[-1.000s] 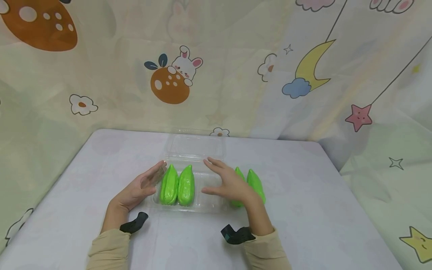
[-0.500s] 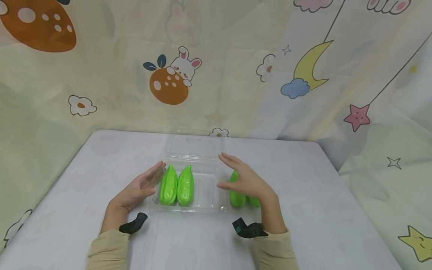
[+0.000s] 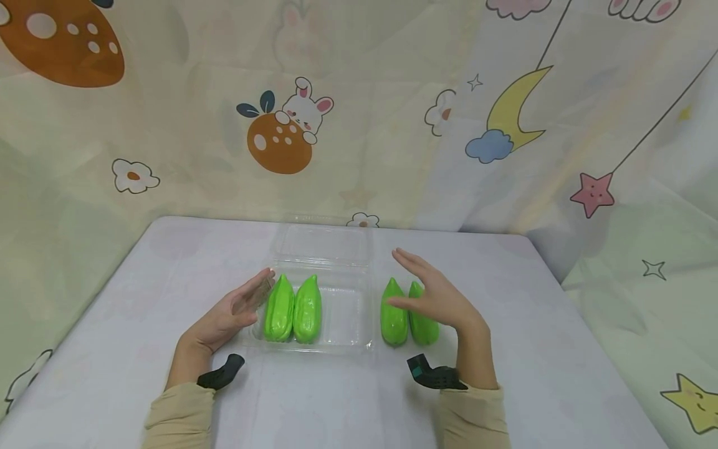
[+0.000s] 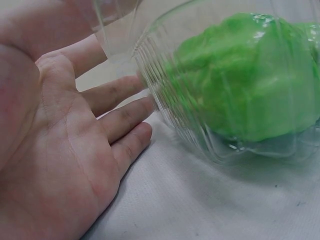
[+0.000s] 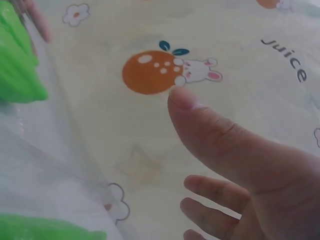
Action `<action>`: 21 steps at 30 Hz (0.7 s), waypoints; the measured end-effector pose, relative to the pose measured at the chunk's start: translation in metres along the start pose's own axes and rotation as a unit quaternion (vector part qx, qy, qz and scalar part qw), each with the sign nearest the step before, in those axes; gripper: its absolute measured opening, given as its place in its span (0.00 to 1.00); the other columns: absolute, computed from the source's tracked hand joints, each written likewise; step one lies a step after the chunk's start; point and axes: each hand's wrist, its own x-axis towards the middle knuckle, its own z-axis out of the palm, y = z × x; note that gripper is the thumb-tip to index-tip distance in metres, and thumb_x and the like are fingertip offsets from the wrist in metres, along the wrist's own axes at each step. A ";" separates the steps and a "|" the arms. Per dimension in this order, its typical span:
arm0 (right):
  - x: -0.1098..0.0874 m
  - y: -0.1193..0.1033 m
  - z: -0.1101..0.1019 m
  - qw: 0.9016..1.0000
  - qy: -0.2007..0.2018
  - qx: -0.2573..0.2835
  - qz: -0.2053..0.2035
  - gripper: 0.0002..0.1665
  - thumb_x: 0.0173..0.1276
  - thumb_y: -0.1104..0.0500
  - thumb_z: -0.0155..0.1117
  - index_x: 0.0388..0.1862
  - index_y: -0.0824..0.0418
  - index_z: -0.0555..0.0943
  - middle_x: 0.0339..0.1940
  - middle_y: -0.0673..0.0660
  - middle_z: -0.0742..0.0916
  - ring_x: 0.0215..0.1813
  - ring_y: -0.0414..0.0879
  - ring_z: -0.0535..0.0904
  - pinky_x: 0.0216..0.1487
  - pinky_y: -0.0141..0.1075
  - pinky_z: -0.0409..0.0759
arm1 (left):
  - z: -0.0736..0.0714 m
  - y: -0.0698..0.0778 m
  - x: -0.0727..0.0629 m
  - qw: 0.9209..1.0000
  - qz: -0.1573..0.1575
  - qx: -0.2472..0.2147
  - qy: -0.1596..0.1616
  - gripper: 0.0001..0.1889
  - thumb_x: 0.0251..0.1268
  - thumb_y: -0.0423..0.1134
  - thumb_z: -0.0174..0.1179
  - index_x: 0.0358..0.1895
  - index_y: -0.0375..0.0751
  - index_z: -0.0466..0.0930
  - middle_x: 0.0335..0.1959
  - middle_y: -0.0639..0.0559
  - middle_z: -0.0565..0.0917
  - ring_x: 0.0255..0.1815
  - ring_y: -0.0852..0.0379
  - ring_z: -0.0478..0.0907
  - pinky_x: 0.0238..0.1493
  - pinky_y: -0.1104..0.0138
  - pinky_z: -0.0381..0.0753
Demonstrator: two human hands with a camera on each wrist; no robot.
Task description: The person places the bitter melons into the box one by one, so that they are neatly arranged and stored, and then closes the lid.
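Resting a spread left hand [image 3: 227, 312] against a clear container [image 3: 344, 317] at nine o'clock, with two green pods [image 3: 307, 310] inside and the lid [image 3: 324, 242] open towards twelve. Hovering a spread right hand [image 3: 442, 298] over two loose pods [image 3: 394, 326] on the desk [image 3: 314, 399] at the container's three o'clock.

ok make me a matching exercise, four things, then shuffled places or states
1. left hand
2. right hand
3. clear lid
4. printed moon

A. yellow
B. near the two green pieces outside the container
C. at the container's left side
D. open, at the container's far side

Pairs: 1-C, 2-B, 3-D, 4-A
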 end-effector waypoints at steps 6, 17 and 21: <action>-0.009 0.012 -0.010 1.000 0.009 0.004 0.011 0.53 0.56 0.43 0.71 0.76 0.43 0.53 0.78 0.48 0.57 0.79 0.53 0.48 0.71 0.60 0.55 | -0.001 0.001 0.000 1.000 0.002 -0.003 -0.004 0.45 0.62 0.32 0.61 0.77 0.45 0.41 0.79 0.46 0.39 0.79 0.52 0.31 0.75 0.56 0.33; -0.025 0.030 -0.024 0.999 0.008 0.029 0.034 0.53 0.58 0.46 0.70 0.76 0.40 0.50 0.79 0.47 0.53 0.79 0.53 0.48 0.72 0.57 0.57 | -0.001 0.000 0.001 1.000 0.001 -0.007 0.002 0.46 0.61 0.32 0.61 0.77 0.44 0.41 0.79 0.46 0.38 0.78 0.46 0.27 0.67 0.37 0.23; -0.027 0.034 -0.026 0.999 0.006 0.031 0.035 0.54 0.58 0.46 0.70 0.77 0.41 0.49 0.79 0.51 0.53 0.79 0.55 0.47 0.72 0.58 0.56 | -0.001 0.000 0.001 1.000 -0.001 -0.008 0.004 0.46 0.61 0.32 0.61 0.77 0.44 0.41 0.79 0.46 0.38 0.78 0.45 0.27 0.67 0.37 0.23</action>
